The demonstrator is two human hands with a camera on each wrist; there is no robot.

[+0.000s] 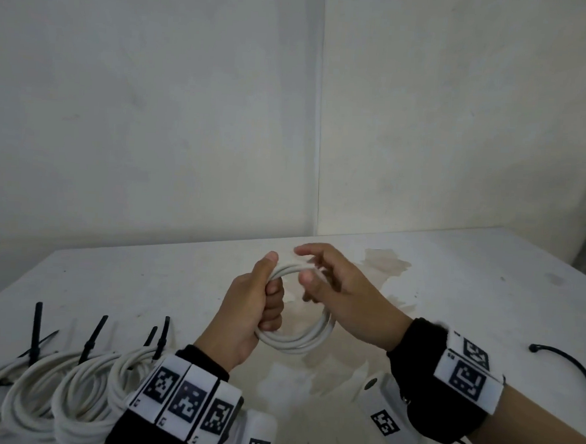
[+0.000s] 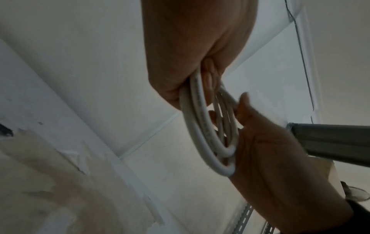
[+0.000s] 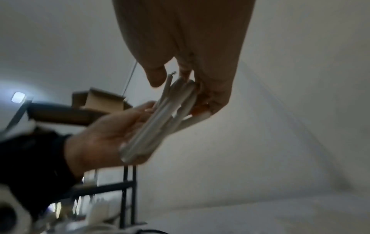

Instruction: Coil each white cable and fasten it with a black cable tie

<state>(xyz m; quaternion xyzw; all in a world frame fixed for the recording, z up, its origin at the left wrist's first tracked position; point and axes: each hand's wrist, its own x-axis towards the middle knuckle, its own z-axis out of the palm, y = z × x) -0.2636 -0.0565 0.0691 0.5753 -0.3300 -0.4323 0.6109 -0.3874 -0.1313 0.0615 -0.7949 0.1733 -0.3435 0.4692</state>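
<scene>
Item 1, nearest: 4 tied coils [image 1: 68, 390] of white cable, lying on the table [image 1: 469, 284] in a row to the left of the gripping hand's wrist. Each carries a black cable tie [image 1: 36, 333] whose free tail stands up and points away from the person.

Item 2: left hand [image 1: 250, 308], raised above the table. Fingers curled round the left side of the white cable coil [image 1: 306, 344], thumb laid along the top arc. Firm wrap-around hold; in the left wrist view the strands [image 2: 197, 126] pass straight into the closed fist [image 2: 192, 47].

Item 3: white cable coil, several turns, held in the air between both hands. The ring stands roughly upright, its opening facing toward the person and the far wall, its plane running left to right. The lower arc hangs below the grip; the upper arc bridges from the left thumb to the right hand. A cut cable end [image 3: 170, 77] with bare wire pokes out by the right thumb in the right wrist view.

Item 4: right hand [image 1: 340, 293], on the right side of the ring, opposite the grip. Fingers pass round the strands, thumb [image 3: 156, 76] loosely apart from them; upper fingertips blurred.

Item 5: loose black tie [image 1: 564, 362], on the table well right of the right wrist, curving toward the near edge.

Item 6, farthest: pale wall [image 1: 154, 110] behind the table.
</scene>
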